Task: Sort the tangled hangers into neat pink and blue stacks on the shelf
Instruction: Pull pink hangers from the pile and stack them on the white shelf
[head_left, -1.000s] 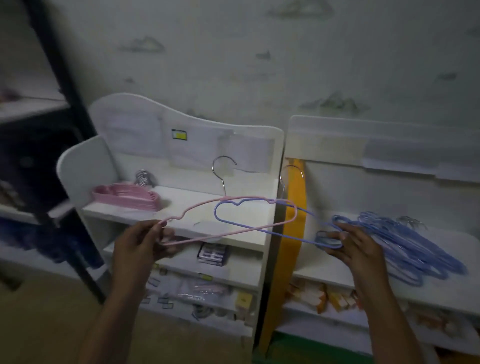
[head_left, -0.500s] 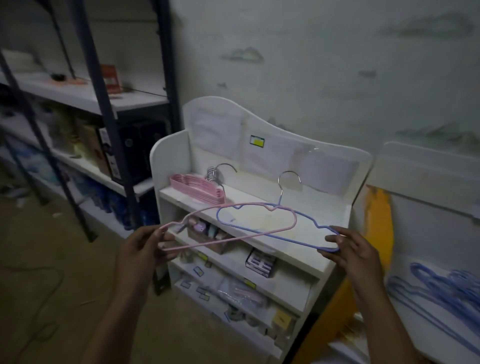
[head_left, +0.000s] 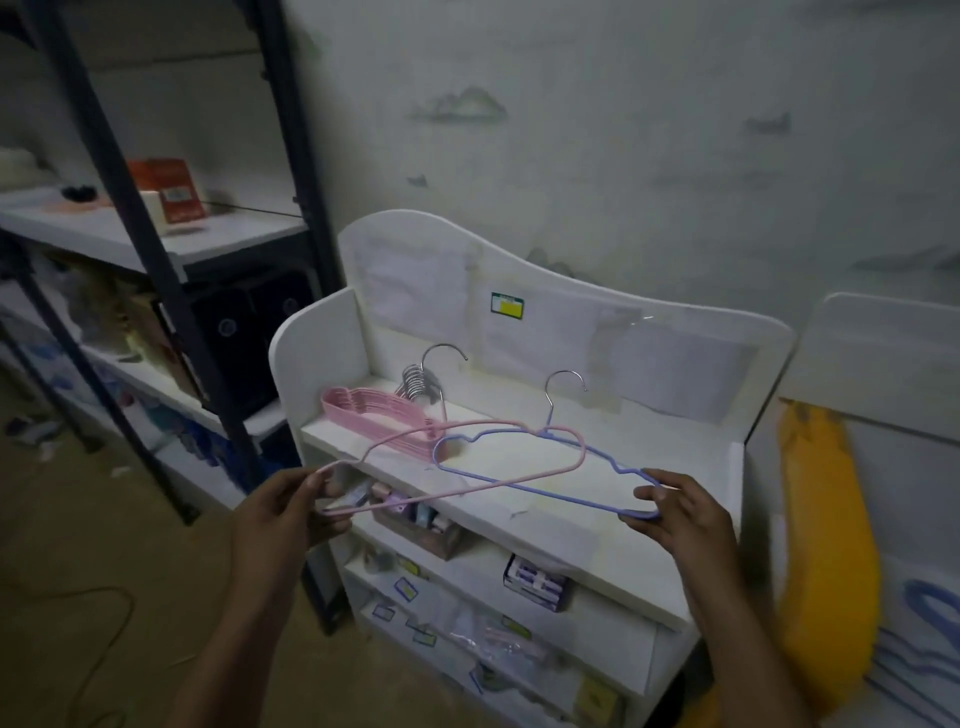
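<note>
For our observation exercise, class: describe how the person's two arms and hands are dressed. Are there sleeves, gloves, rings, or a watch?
Both forearms are bare up to the bottom edge of the picture: no sleeves show. The left hand and right hand wear no gloves. No ring, watch or bracelet is visible, though the light is dim.

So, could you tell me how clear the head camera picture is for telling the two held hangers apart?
Head view: dim, grainy light, yet the pink hanger and blue hanger stay distinct in colour; wide-angle bending curves the black rack posts; the yellow object at the right edge is smeared.
</note>
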